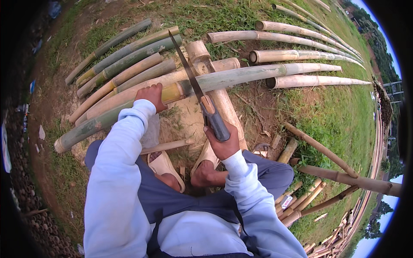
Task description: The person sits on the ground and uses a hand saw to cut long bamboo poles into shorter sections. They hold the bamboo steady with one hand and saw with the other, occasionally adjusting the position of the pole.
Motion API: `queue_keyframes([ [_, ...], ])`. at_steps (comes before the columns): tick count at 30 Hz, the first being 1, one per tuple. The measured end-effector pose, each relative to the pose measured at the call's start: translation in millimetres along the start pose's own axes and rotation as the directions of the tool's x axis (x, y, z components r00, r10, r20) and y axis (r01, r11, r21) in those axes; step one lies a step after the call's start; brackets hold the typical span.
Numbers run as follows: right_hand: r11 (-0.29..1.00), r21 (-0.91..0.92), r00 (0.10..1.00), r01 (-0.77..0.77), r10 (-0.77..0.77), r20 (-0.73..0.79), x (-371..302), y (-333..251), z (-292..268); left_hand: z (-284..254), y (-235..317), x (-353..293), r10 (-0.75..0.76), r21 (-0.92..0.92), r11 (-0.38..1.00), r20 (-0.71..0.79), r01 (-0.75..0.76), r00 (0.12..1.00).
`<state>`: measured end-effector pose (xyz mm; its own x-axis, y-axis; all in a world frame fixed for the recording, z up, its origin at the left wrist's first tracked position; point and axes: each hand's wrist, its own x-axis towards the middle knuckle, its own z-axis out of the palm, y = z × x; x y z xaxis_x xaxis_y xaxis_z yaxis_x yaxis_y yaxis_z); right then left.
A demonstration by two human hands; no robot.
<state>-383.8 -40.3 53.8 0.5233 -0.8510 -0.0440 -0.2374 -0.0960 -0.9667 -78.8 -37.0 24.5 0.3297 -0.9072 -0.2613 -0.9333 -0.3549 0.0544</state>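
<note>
A long green bamboo pole (254,75) lies crosswise in front of me, over a thick pale bamboo support (225,109). My left hand (151,96) is closed on the pole, left of the saw. In my right hand (223,143) is the grip of a handsaw (198,91). Its dark, tapering blade points away from me and crosses the pole at a yellowish stretch close to a joint. Whether the teeth have cut into the bamboo I cannot tell.
Several cut bamboo lengths (129,50) lie side by side at the far left. Longer poles (305,56) stretch off to the right. A bamboo frame (344,180) and short pieces (307,200) are at the near right. My sandalled feet (205,165) are close below the pole.
</note>
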Motion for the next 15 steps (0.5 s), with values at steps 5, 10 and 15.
queue_keyframes([
  [5,0.998,-0.059,1.0,-0.009,0.01,0.025,-119,-25,-31,16,-8,-10,0.002,0.025,1.0,-0.059,-0.001,0.998],
  [10,0.993,-0.077,0.994,-0.086,0.091,0.061,-111,-44,-37,24,-3,-7,-0.013,0.053,0.998,-0.117,0.019,0.993],
  [15,0.999,0.04,1.0,-0.006,0.005,0.026,17,-2,6,23,-3,-1,0.037,0.071,0.997,-0.152,-0.026,0.988],
])
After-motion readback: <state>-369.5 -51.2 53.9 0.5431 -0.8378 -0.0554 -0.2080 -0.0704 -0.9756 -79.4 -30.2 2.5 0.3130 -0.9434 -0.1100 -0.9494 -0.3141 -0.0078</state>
